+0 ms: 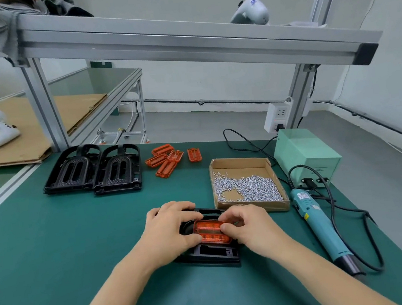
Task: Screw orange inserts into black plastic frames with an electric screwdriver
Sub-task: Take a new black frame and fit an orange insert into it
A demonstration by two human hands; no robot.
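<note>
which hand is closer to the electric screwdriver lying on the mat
Right. The right hand grips the orange insert in the black frame, with the electric screwdriver off to its right. The left hand sits beyond it, at the frame's left side.

An orange insert point(212, 231) is held over a black plastic frame point(212, 252) lying flat on the green table point(55, 244). The insert's near left corner is pinched by the left hand point(169, 231), whose fingers are curled over the frame's far edge. Its right end is gripped by the fingertips of the right hand point(248, 227). Beyond the right fingers, a cardboard box of screws point(246, 184) is seen; to their right, an electric screwdriver point(321, 229) lies untouched. Far beyond the left fingers, spare inserts point(168, 159) and two stacks of frames point(94, 170) are set.
</note>
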